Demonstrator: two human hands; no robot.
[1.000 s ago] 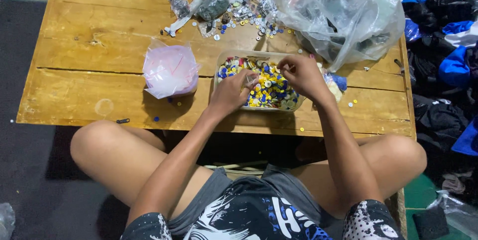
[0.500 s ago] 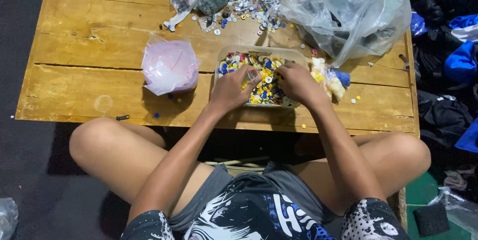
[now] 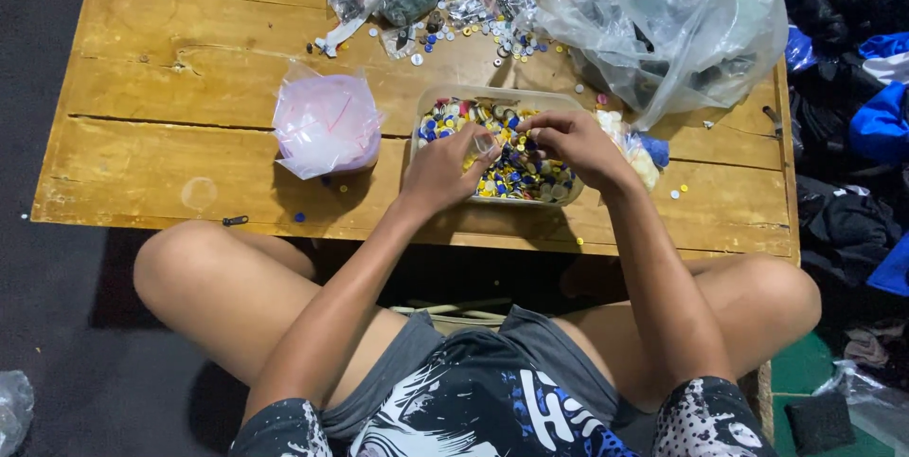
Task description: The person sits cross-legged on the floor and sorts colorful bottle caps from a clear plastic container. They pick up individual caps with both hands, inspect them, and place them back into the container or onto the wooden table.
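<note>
Free and obstructed space on the wooden table (image 3: 170, 149).
Bare planks lie open at the left and along the near edge. A pink bag (image 3: 325, 124) stands just left of the button tray (image 3: 559, 99); a large clear bag (image 3: 663, 26) crowds the far right; small packets and loose buttons (image 3: 445, 2) litter the far middle.

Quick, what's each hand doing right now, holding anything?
Left hand: fingers closed on a small clear bag, over the tray of buttons.
Right hand: fingers curled at the bag's mouth; whether it holds a button cannot be told.
</note>
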